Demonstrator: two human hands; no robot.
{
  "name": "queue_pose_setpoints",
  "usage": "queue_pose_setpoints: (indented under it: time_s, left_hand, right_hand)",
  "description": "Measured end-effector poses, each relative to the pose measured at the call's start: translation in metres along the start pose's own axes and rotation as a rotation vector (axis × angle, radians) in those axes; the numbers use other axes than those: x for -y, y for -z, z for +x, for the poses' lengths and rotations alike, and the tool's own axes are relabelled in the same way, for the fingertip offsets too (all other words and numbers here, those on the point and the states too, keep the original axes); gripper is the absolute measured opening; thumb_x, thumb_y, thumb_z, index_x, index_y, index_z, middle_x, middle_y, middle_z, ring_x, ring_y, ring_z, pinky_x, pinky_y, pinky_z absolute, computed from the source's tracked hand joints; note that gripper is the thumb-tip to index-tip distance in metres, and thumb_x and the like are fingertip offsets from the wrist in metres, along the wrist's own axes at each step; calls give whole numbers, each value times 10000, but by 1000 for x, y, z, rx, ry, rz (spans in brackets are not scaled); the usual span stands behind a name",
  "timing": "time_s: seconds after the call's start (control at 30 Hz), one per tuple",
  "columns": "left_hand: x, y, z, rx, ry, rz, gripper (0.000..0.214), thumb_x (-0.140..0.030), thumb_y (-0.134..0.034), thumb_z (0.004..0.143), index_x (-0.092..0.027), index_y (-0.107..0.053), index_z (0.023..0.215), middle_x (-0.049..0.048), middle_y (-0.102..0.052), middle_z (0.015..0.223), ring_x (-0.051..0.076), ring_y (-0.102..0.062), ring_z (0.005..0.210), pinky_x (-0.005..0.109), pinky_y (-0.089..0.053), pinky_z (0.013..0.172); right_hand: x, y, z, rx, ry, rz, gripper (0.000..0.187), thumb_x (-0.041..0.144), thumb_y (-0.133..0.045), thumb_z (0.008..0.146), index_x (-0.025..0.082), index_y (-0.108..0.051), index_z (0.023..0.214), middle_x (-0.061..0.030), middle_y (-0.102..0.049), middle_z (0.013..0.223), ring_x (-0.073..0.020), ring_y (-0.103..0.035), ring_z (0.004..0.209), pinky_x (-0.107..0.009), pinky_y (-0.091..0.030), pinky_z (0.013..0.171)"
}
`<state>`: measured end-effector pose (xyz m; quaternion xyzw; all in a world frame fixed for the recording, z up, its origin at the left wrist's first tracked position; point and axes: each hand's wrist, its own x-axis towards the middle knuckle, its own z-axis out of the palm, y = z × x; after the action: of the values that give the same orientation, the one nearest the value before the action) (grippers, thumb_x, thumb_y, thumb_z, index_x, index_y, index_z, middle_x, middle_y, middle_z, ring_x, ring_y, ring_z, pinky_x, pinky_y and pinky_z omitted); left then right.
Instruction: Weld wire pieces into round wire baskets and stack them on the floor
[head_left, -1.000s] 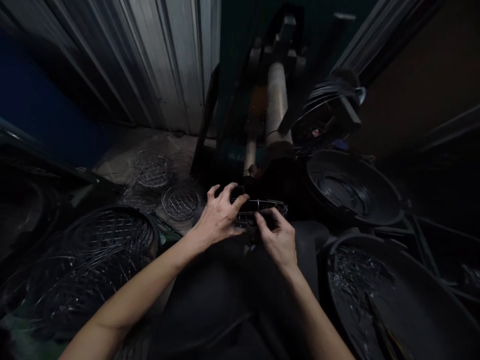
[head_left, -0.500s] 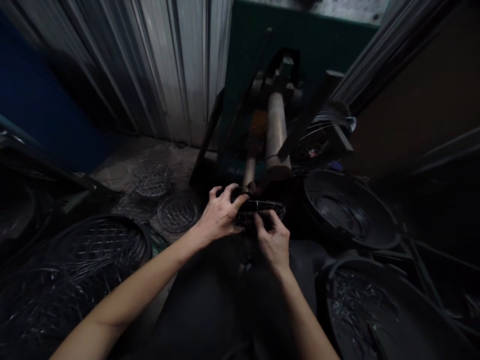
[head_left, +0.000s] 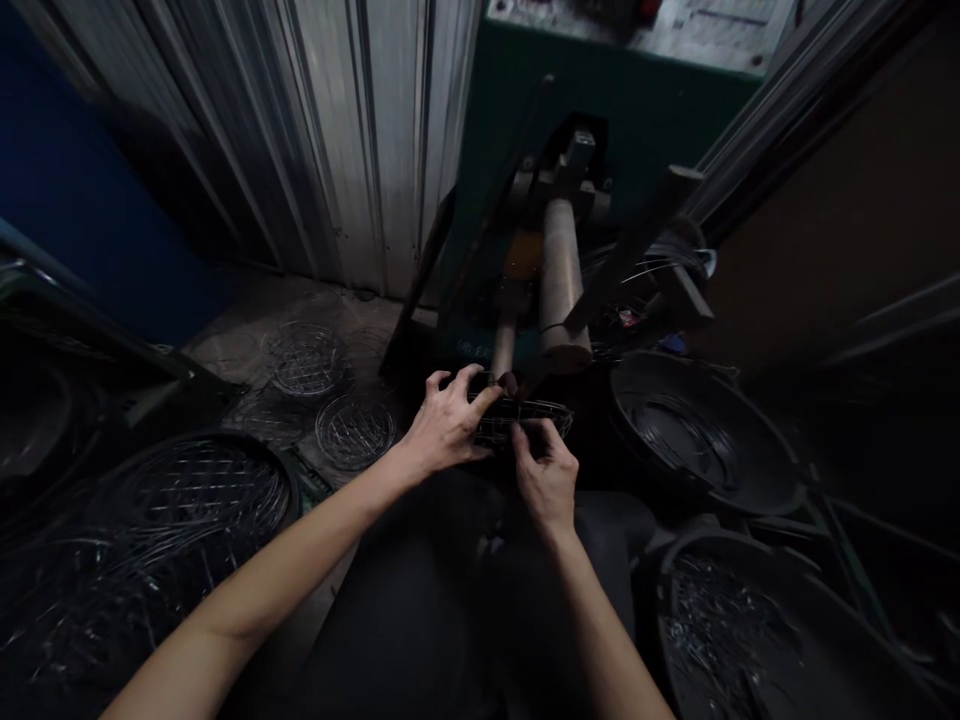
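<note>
A small round wire basket [head_left: 541, 412] sits tilted just below the tip of a machine's pale cylinder [head_left: 562, 285]. My left hand [head_left: 447, 427] curls over the basket's left rim, fingers bent around the wire. My right hand [head_left: 549, 478] pinches its near rim between thumb and fingers. Both forearms reach in from the bottom of the view over my dark lap.
Several finished wire baskets [head_left: 355, 430] lie on the floor to the left, before a corrugated metal wall [head_left: 352, 140]. A black tub of wire pieces [head_left: 202, 490] stands at left. Two black tubs [head_left: 697, 425] with wire bits [head_left: 720, 630] are at right.
My view has tipped upward, showing more of the green machine. Both hands stay on the wire basket, which has shifted slightly up toward the cylinder's tip.
</note>
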<state>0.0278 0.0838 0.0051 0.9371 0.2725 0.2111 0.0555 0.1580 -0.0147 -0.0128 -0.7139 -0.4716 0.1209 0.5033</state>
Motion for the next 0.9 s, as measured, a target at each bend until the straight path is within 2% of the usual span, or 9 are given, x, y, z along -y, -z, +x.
queue_pose_setpoints:
  time_s: [0.37,0.63,0.77,0.9]
  left_hand:
    - [0,-8,-2,-16,35,29,691,-386,-726,681,-202,-438,1281,215,-332,1393,332,-367,1275,475,-246,988]
    - [0,-9,1,-21,40,35,745,-397,-765,636,-203,-439,1278,210,-340,1372,340,-356,1272,451,-254,970]
    - [0,-6,1,-11,34,47,788,-403,-783,606,-199,-431,1281,212,-340,1369,348,-349,1272,456,-259,965]
    - [2,-5,3,-14,31,56,789,-420,-777,603,-195,-434,1277,214,-358,1354,353,-349,1270,463,-263,959]
  right_hand:
    - [1,-1,-2,-32,54,-108,205,356,-466,878,191,-554,796,-1,-576,694,-125,-519,604,-236,-409,632]
    - [1,0,1,-63,95,-147,183,338,-477,874,195,-574,812,-29,-635,751,-154,-583,675,-258,-446,668]
    - [-2,19,-15,-101,11,-96,237,410,-571,830,191,-612,911,-50,-676,873,-171,-626,745,-263,-480,672]
    - [-22,61,-49,-153,-159,-140,322,485,-597,787,192,-623,917,-56,-678,878,-180,-633,745,-279,-498,671]
